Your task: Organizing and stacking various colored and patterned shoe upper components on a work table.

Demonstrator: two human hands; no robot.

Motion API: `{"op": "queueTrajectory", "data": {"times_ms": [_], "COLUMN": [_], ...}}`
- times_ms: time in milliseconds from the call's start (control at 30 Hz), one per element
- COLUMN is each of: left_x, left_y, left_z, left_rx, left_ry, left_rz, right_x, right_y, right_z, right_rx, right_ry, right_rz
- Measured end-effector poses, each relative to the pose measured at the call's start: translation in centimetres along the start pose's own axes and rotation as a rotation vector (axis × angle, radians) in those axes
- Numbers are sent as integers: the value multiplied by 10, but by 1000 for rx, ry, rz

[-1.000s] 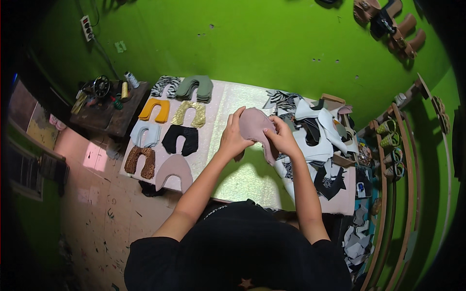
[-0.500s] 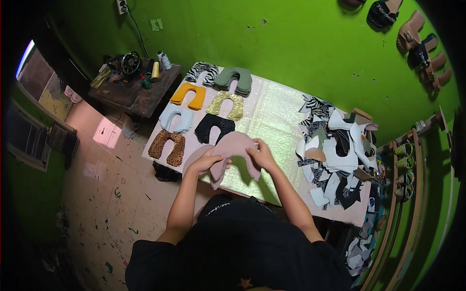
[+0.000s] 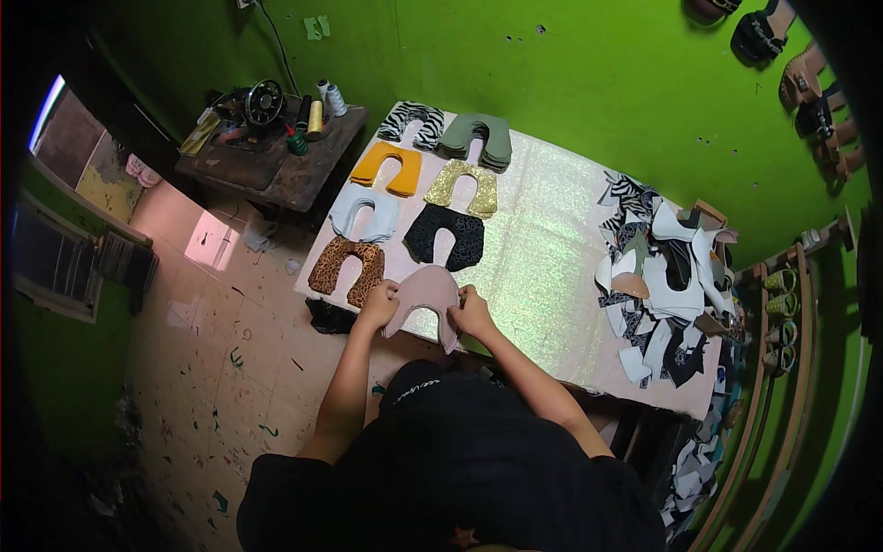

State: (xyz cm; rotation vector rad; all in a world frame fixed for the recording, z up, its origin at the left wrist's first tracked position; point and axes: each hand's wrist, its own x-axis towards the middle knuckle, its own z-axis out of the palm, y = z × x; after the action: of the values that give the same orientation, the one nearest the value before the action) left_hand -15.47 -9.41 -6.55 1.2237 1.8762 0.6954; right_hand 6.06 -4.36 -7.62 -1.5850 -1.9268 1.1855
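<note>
Grip: left hand (image 3: 379,305), right hand (image 3: 473,315) pinching pink stack (image 3: 425,287)
Near table edge (image 3: 598,375): apparently squaring
Stack: probably wants even release

Left forearm (image 3: 344,386) is extended forward, steep in view; right forearm (image 3: 529,371) is extended too, slanted further inward. Left grip (image 3: 377,305) and right grip (image 3: 473,315) are held near each other, both curled; full closure can't be confirmed.
</note>
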Motion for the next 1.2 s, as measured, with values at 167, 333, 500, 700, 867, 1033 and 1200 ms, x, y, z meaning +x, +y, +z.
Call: {"op": "queueTrajectory", "data": {"times_ms": [167, 333, 500, 700, 867, 1033, 1200], "left_x": [-6, -11, -17, -1, 3, 5, 9], "left_y": [4, 14, 56, 113, 166, 218, 261], "left_z": [-1, 1, 13, 71, 137, 197, 242], "left_rx": [117, 162, 258, 126, 109, 78, 50], "left_ry": [89, 154, 317, 169, -84, -207, -304], "left_rz": [46, 16, 221, 463, 625, 702, 764], "right_x": [-3, -12, -23, -29, -39, -52, -60], "right_y": [13, -1, 0, 38, 85, 132, 157], "right_z": [5, -2, -27, -88, -150, -225, -308], "right_rx": [-39, -57, -88, 59, 147, 209, 150], "right_ry": [1, 24, 46, 135, 369, 586, 772], "right_rz": [-41, -63, -37, 32, 112, 138, 94]}}
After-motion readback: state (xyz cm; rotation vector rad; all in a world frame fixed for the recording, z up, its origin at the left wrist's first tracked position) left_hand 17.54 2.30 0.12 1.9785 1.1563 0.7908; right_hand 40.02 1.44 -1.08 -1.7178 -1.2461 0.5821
